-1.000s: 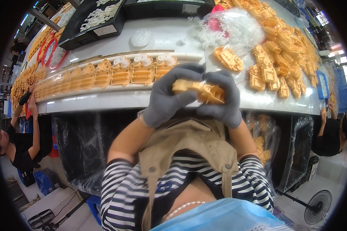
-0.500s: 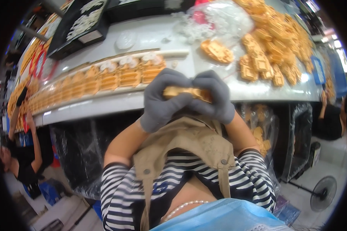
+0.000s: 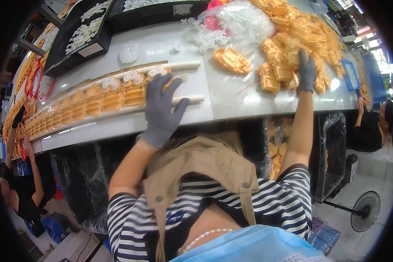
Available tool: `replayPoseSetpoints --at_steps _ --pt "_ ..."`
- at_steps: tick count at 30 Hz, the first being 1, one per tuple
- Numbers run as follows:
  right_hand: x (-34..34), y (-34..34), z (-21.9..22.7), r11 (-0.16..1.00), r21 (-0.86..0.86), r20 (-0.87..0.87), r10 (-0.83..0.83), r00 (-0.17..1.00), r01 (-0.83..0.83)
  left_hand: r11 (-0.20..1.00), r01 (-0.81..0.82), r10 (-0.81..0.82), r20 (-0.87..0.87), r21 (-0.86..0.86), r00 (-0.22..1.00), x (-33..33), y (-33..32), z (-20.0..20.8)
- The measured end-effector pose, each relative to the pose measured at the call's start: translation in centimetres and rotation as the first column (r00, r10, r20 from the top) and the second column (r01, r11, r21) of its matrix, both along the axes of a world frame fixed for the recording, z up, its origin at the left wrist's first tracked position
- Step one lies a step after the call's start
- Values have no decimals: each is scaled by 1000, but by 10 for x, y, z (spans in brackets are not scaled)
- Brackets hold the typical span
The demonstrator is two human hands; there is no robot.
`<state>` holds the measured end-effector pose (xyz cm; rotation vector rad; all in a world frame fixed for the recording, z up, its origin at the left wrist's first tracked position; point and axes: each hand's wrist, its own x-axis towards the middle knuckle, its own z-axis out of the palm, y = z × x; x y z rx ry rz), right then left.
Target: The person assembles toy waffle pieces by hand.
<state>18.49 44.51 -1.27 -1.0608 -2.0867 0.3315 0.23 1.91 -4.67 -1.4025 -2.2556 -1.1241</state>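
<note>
My left hand (image 3: 163, 107), in a grey glove, is open with fingers spread over the near end of a row of orange plastic parts (image 3: 110, 101). It hides the end of that row. The parts lie side by side between two white rails (image 3: 179, 66), and several near the hand carry small clear-white pieces (image 3: 133, 77). Farther right, my gloved right hand (image 3: 308, 72) reaches into a heap of orange plastic parts (image 3: 323, 39). Its fingers are closed against the edge of one orange plastic part (image 3: 293, 51); the thumb is hidden.
A loose orange part (image 3: 232, 60) lies left of the heap. Behind it sits a clear bag (image 3: 249, 22) with white pieces (image 3: 207, 39) spilling beside it. Black trays (image 3: 81, 52) stand at the back left. Co-workers' arms (image 3: 30, 153) show at far left and far right.
The orange plastic part that both hands held together is no longer between them. My left hand has opened over the row's end; my right hand has moved right and away to the heap.
</note>
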Motion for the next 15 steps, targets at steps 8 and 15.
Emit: replayPoseSetpoints --at_steps 8,15 --pt "-42 -36 28 844 532 188 -33 982 -73 894 -237 179 -182 -380 967 -6 -23 -26" --pt "-110 -124 2 853 -138 516 496 699 -503 923 -75 25 -137 -378 990 7 3 -27"
